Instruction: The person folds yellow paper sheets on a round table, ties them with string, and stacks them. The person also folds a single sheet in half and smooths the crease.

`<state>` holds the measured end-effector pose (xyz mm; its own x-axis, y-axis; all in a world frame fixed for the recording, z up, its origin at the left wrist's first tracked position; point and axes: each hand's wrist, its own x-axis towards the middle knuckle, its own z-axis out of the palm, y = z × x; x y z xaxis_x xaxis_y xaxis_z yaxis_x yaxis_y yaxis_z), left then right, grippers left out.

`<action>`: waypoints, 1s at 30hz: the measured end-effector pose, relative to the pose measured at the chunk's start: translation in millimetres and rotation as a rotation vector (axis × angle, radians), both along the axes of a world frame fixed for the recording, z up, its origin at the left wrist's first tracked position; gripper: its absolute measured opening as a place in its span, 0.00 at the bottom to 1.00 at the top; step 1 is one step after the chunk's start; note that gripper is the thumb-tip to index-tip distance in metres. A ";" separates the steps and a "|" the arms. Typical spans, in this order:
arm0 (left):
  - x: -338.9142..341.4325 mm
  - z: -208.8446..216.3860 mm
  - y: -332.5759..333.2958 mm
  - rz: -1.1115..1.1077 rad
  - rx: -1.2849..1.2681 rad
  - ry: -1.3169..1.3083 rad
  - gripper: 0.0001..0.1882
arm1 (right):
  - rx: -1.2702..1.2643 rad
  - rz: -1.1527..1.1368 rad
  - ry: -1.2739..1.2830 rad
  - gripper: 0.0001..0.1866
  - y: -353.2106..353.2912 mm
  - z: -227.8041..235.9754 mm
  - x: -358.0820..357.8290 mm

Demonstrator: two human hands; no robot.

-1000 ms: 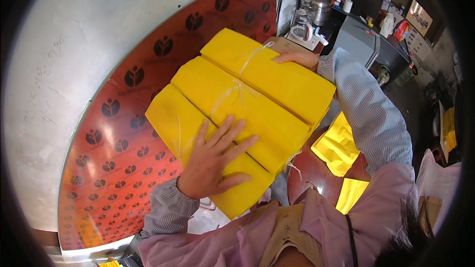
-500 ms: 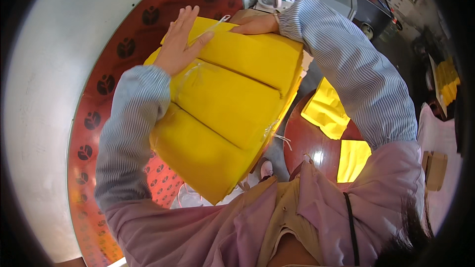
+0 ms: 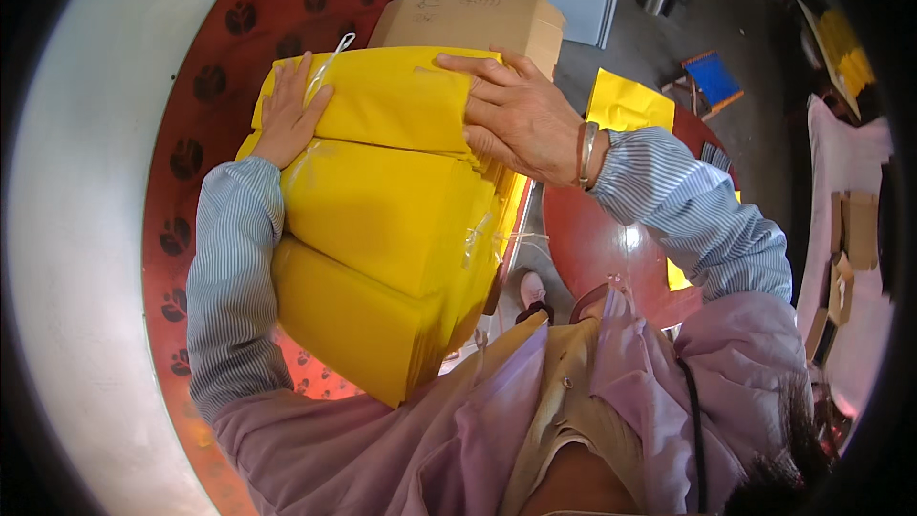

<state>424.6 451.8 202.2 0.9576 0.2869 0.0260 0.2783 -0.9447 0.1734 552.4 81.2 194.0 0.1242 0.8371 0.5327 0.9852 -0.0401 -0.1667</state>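
Resting spread left hand on tied yellow bundle between hands; having shifted half-curled right hand from far edge to end, apparently bracing both ends; cannot tell if gripping.

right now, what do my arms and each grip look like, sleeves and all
The left grip and right grip are bare, ungloved hands. Each forearm wears a blue-and-white striped cloth sleeve cover, gathered at the cuff, with pinkish-lilac fabric sleeves above. A narrow silver-coloured bangle circles the right wrist; a thin reddish-brown band seems to sit beside it.
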 end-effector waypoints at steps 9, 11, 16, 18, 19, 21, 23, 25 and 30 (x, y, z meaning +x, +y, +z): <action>7.7 0.9 26.5 -0.061 -0.090 -0.008 0.40 | 0.484 -0.097 0.177 0.24 -22.1 19.1 -3.3; 3.7 3.7 24.0 -0.051 -0.135 -0.002 0.40 | 0.380 -0.015 0.008 0.22 -16.6 17.1 -12.5; 0.3 4.5 21.1 -0.091 -0.037 -0.001 0.41 | 0.244 -0.007 -0.010 0.21 -23.8 -8.5 -20.0; -0.2 5.1 19.8 -0.076 -0.035 0.009 0.41 | 0.321 -0.033 -0.006 0.21 -38.2 -20.3 -23.2; 0.8 7.8 19.2 -0.072 -0.042 0.018 0.41 | 0.339 -0.040 0.002 0.21 -45.7 -25.3 -24.4; 2.6 15.4 15.5 -0.058 -0.045 0.043 0.42 | 0.305 -0.052 0.043 0.20 -66.7 -35.3 -30.1; 3.1 25.8 9.0 0.009 -0.054 0.108 0.43 | 0.315 -0.053 0.089 0.18 -91.6 -47.2 -38.0; 2.0 39.9 0.1 0.075 -0.027 0.162 0.44 | 0.290 -0.063 0.200 0.15 -125.5 -65.3 -52.0; 7.0 91.2 -42.1 0.141 0.139 0.230 0.40 | 0.128 -0.238 0.532 0.07 -260.7 -154.7 -110.7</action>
